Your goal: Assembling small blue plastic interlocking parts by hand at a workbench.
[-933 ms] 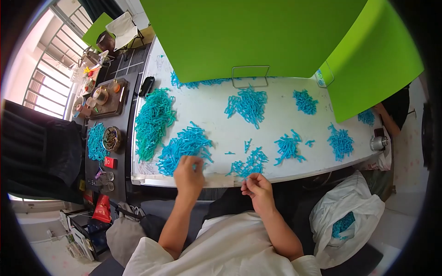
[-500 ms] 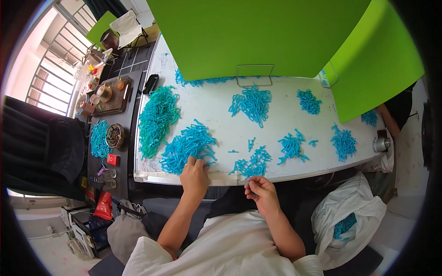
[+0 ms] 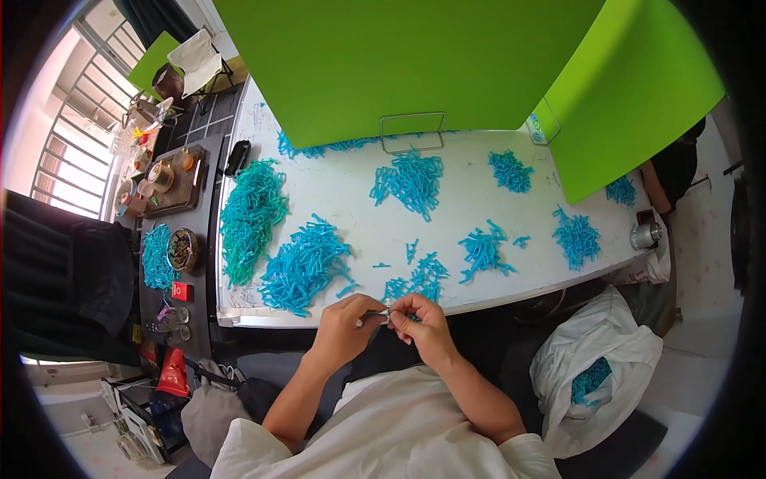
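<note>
Just off the front edge of the white table (image 3: 479,239), my left hand (image 3: 343,329) and my right hand (image 3: 421,326) meet fingertip to fingertip. Both are closed in a pinch, with a small, thin, pale piece between them too small to name. A large pile of blue plastic link-like pieces (image 3: 303,263) lies beyond my left hand. Past my right hand, a smaller pile of the same pieces (image 3: 419,277) sits at the table edge, partly hidden by the fingers.
A greener pile (image 3: 254,219) lies at the table's left, and several blue heaps are spread rightward. Green upright panels (image 3: 415,64) stand across the back. At right are a metal canister (image 3: 645,235), a white bag (image 3: 558,359) of blue pieces, and another person's arm (image 3: 656,190).
My left hand has come away from the large blue pile and moved right and back toward me. My right hand has shifted left, and the fingertips now meet.
</note>
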A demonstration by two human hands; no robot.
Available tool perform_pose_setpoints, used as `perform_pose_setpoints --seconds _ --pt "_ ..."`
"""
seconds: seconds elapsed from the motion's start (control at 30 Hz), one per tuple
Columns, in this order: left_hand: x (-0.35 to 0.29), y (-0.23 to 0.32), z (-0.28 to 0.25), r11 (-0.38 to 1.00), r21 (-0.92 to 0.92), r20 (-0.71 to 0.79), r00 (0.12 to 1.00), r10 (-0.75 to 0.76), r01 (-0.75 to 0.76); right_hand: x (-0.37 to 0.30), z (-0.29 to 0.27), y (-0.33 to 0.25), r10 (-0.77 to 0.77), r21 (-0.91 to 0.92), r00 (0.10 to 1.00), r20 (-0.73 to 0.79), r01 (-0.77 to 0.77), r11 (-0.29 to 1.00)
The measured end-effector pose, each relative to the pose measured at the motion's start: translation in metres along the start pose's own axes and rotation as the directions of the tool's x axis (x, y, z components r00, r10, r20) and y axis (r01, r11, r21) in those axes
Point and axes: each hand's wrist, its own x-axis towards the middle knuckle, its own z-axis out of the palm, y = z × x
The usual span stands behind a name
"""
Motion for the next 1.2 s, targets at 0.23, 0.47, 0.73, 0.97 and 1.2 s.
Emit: perform_pose_setpoints --seconds 0.23,0.47,0.73,0.97,1.2 --pt "-0.002 -0.024 0.018 0.716 -0.633 0.215 0.956 -0.202 0.293 -0.013 -0.010 0.014 -0.073 -0.084 0.997 0.013 0.073 0.994" --pt "0.001 -0.030 0.027 0.541 -0.761 0.214 0.925 -0.314 0.360 -0.020 -0.007 -0.006 -0.042 0.125 0.999 -0.012 0.043 0.991" --pt "-0.006 -0.033 0.037 0.458 -0.824 0.204 0.929 -0.308 0.333 -0.017 -0.007 0.000 -0.020 0.239 0.999 0.025 0.014 0.971" --pt "-0.006 -0.030 0.048 0.518 -0.798 0.163 0.937 -0.310 0.310 -0.015 -0.010 -0.003 0.005 0.143 0.998 -0.056 0.003 0.990" --pt "0.008 -0.009 0.068 0.707 -0.645 0.079 0.946 -0.315 0.289 -0.006 -0.034 -0.002 0.054 0.211 0.994 -0.098 -0.032 0.977"
